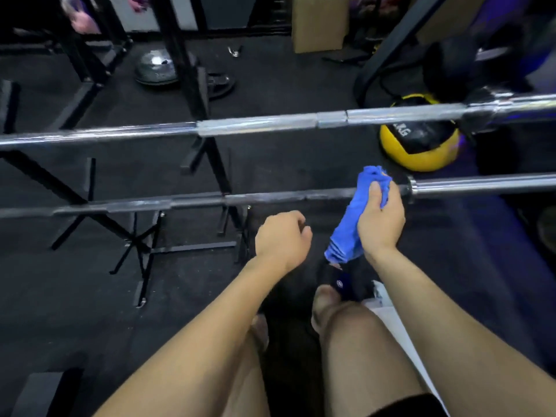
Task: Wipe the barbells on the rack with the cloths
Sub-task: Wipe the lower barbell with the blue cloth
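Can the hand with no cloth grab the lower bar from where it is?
Probably yes. The left hand hangs loosely curled, holding nothing, just short of the lower barbell, with nothing between them. The right hand grips the blue cloth further along.

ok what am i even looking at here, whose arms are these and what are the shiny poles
This is one picture from a camera worn on a person's head, looking down, so the arms and legs are that person's own. The shiny poles are two barbells lying level across a black rack: a far barbell and a near barbell. The right hand grips a blue cloth bunched up against the near barbell, close to its collar. The left hand is loosely curled and holds nothing. On the dark floor beyond lie a yellow and black ball and a grey dome.
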